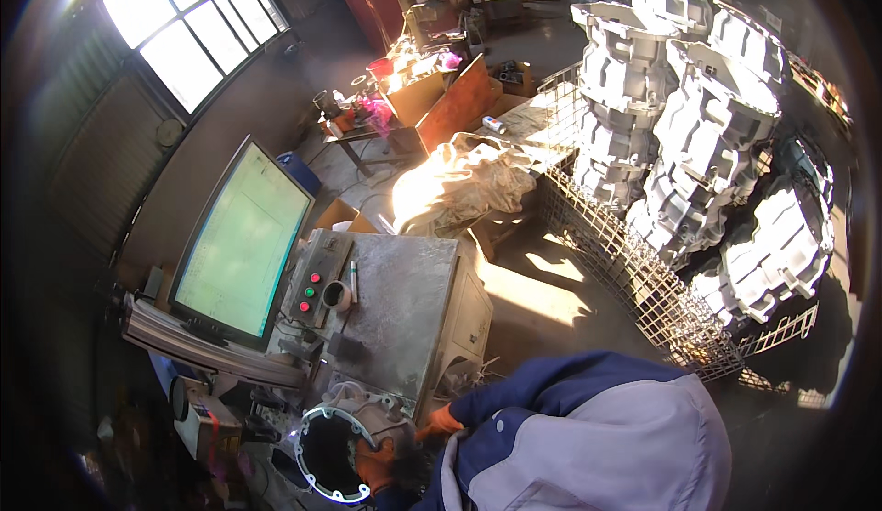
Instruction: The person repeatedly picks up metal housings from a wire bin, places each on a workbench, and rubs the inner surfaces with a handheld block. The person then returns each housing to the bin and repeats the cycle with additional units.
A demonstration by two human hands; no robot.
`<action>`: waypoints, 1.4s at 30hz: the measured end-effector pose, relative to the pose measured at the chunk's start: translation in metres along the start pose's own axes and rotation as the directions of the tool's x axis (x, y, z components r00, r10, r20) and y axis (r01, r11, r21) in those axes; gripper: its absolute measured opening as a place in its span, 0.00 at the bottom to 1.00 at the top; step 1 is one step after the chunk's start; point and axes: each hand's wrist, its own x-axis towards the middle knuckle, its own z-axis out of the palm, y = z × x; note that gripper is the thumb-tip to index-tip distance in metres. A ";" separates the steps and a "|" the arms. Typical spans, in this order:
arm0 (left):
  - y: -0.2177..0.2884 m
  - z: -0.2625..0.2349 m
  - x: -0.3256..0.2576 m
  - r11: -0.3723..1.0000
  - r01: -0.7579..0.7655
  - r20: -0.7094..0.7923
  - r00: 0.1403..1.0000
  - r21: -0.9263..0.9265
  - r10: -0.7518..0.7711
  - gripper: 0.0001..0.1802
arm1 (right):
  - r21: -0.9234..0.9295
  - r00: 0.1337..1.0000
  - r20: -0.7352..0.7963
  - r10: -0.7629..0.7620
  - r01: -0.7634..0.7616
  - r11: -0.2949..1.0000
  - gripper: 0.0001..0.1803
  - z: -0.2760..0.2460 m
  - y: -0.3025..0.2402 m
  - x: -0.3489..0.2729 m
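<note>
The person bends far forward, the back and shoulders in a blue and grey jacket filling the lower right of the view. Both arms reach down and to the left from under the torso. The right hand [439,422], in an orange glove, sits higher, its fingers pointing left and curled loosely. The left hand [375,465], also gloved in orange, lies lower and closer to the body, partly hidden by the sleeve and the head; its grip cannot be made out.

Orange gloves [439,422], prob.; grey housing [344,437].
</note>
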 end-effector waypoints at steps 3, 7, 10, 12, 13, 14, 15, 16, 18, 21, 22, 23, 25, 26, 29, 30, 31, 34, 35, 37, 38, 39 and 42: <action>-0.002 -0.002 -0.001 0.995 -0.038 -0.037 0.998 0.092 0.041 0.33 | 0.309 0.974 -0.157 -0.163 0.205 0.929 0.33 0.030 0.007 0.010; 0.004 -0.001 -0.004 0.998 0.054 0.041 0.998 0.027 -0.055 0.35 | 0.190 0.919 -0.264 -0.292 0.346 0.919 0.34 0.025 -0.018 -0.011; 0.007 0.001 -0.008 0.998 -0.061 -0.090 0.994 0.013 0.062 0.27 | 0.153 0.994 -0.100 -0.052 0.067 0.986 0.42 0.005 -0.059 -0.031; 0.009 0.001 -0.010 0.995 -0.076 -0.132 0.988 0.061 0.083 0.28 | 0.112 0.993 -0.069 0.097 -0.089 0.990 0.37 -0.009 -0.080 -0.036; 0.009 0.000 -0.008 0.999 0.027 -0.055 0.998 0.045 -0.024 0.29 | 0.156 0.994 -0.039 0.103 -0.096 0.983 0.37 -0.016 -0.086 -0.033; 0.010 -0.001 -0.008 0.999 0.033 -0.039 0.999 0.044 -0.031 0.28 | 0.226 0.985 -0.010 0.170 -0.164 0.960 0.36 -0.020 -0.092 -0.034; 0.013 -0.001 -0.006 0.992 0.060 -0.010 0.998 0.113 -0.059 0.27 | 0.467 0.969 0.039 0.243 -0.233 0.853 0.35 -0.023 -0.096 -0.032; 0.014 -0.003 -0.004 0.991 0.065 -0.011 0.998 0.116 -0.064 0.27 | 0.583 0.964 0.103 0.247 -0.259 0.770 0.34 -0.025 -0.098 -0.031; 0.017 -0.008 -0.002 0.989 0.126 0.091 0.987 0.083 -0.133 0.29 | 0.935 0.844 0.289 0.451 -0.349 0.054 0.31 -0.025 -0.099 -0.029; 0.020 -0.015 -0.003 0.988 0.146 0.125 0.981 0.050 -0.151 0.29 | 0.934 0.884 0.268 0.383 -0.336 0.121 0.29 -0.019 -0.101 -0.025; 0.021 -0.016 -0.004 0.989 0.144 0.095 0.985 0.017 -0.145 0.28 | 0.935 0.884 0.270 0.382 -0.335 0.114 0.28 -0.017 -0.103 -0.023; 0.021 -0.017 -0.005 0.991 0.132 0.047 0.990 -0.023 -0.130 0.26 | 0.934 0.816 0.344 0.465 -0.350 -0.077 0.28 -0.015 -0.104 -0.022; 0.022 -0.018 -0.006 0.988 0.144 0.008 0.990 -0.062 -0.144 0.25 | 0.907 0.756 0.416 0.505 -0.306 -0.290 0.25 -0.012 -0.106 -0.018; 0.022 -0.018 -0.006 0.985 0.163 0.038 0.986 -0.057 -0.161 0.25 | 0.900 0.718 0.434 0.544 -0.322 -0.293 0.23 -0.012 -0.107 -0.017; 0.024 -0.016 -0.005 0.983 0.180 0.046 0.983 -0.035 -0.179 0.25 | 0.904 0.757 0.422 0.499 -0.309 -0.295 0.20 -0.011 -0.106 -0.013; 0.024 -0.015 -0.004 0.983 0.181 0.045 0.983 -0.019 -0.180 0.25 | 0.911 0.765 0.408 0.498 -0.302 -0.282 0.20 -0.011 -0.106 -0.013; 0.024 -0.015 -0.004 0.982 0.189 0.058 0.980 0.001 -0.189 0.25 | 0.908 0.736 0.417 0.533 -0.312 -0.279 0.19 -0.010 -0.105 -0.012; 0.024 -0.014 -0.002 0.976 0.202 0.126 0.969 0.087 -0.212 0.28 | 0.897 0.721 0.441 0.535 -0.334 -0.289 0.19 -0.009 -0.101 -0.010; 0.024 -0.013 -0.002 0.972 0.211 0.134 0.965 0.099 -0.223 0.28 | 0.897 0.710 0.441 0.549 -0.345 -0.275 0.19 -0.009 -0.100 -0.010; 0.022 -0.011 -0.002 0.979 0.192 0.093 0.976 0.073 -0.199 0.28 | 0.892 0.706 0.451 0.546 -0.338 -0.299 0.20 -0.008 -0.099 -0.009; 0.021 -0.010 -0.003 0.982 0.181 0.068 0.980 0.058 -0.185 0.28 | 0.907 0.725 0.421 0.545 -0.338 -0.251 0.20 -0.008 -0.099 -0.008; 0.020 -0.008 -0.004 0.983 0.179 0.050 0.982 0.038 -0.181 0.28 | 0.914 0.731 0.406 0.549 -0.329 -0.238 0.20 -0.006 -0.099 -0.008; 0.018 -0.007 -0.005 0.985 0.169 -0.002 0.986 -0.018 -0.169 0.28 | 0.947 0.752 0.317 0.577 -0.281 -0.154 0.20 0.000 -0.101 -0.006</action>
